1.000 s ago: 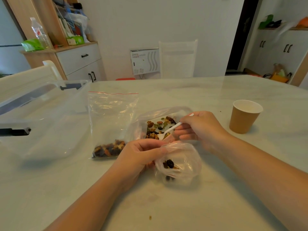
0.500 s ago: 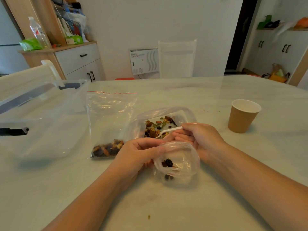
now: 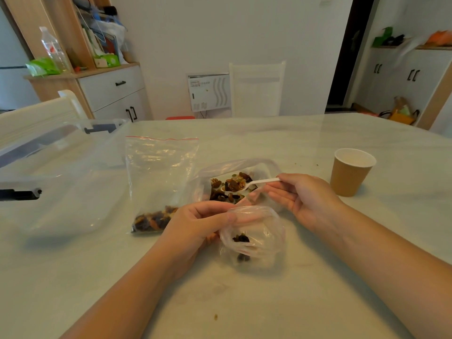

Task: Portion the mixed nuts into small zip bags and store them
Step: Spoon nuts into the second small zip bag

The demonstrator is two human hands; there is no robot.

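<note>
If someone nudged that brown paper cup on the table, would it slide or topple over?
The paper cup would probably slide or tip at a light push: it looks thin-walled and its inside appears empty, so likely very light. It narrows toward the base, which makes toppling likelier than with a straight cup. Once on its side it would probably roll in a curve on the smooth table.

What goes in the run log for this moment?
scooping | left hand holds small bag open | right hand lifts spoon of nuts

The pale table (image 3: 269, 302) bears a paper cup (image 3: 349, 172), zip bags (image 3: 159, 182), a clear bin (image 3: 56, 172); crumb (image 3: 215, 316) near front.
</note>
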